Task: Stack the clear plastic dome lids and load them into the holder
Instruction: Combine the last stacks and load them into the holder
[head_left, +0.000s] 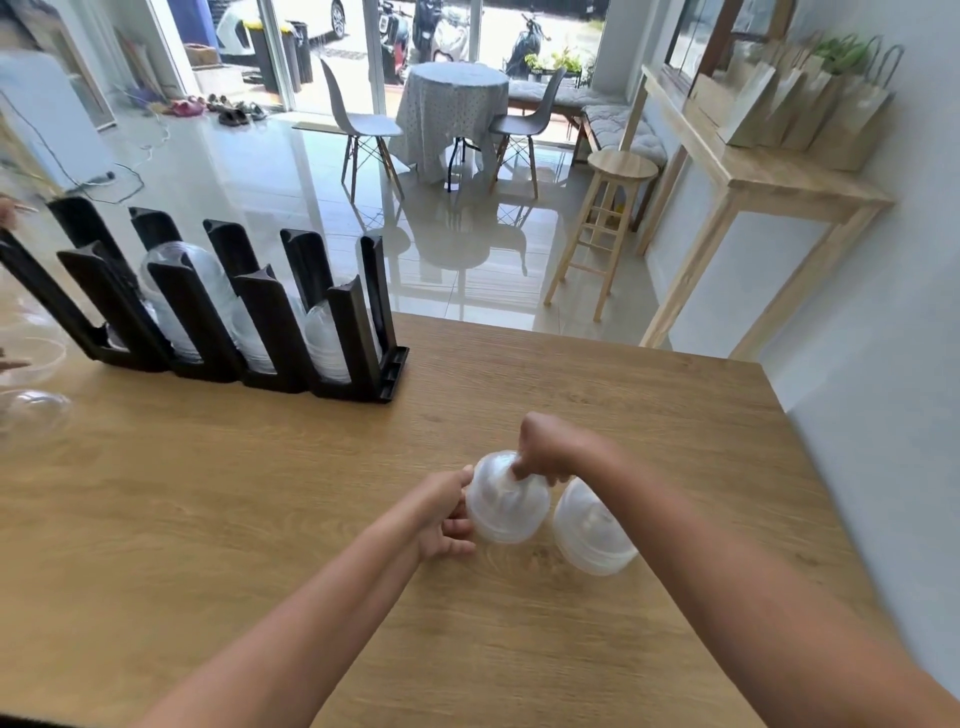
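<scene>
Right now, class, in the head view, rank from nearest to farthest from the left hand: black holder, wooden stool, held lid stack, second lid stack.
1. Held lid stack, in the left hand's grip.
2. Second lid stack, just right of it.
3. Black holder, far back left.
4. Wooden stool, far back right.

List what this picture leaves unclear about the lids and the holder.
Head view only.
Held lid stack, gripped by left hand and right hand: lid count unreadable, clear nested plastic, blurred.
Second lid stack: partly hidden by the right forearm.
Holder: black uprights hide how full the slots are; its left end is cut off.
Loose lids: cut by the left edge.
</scene>
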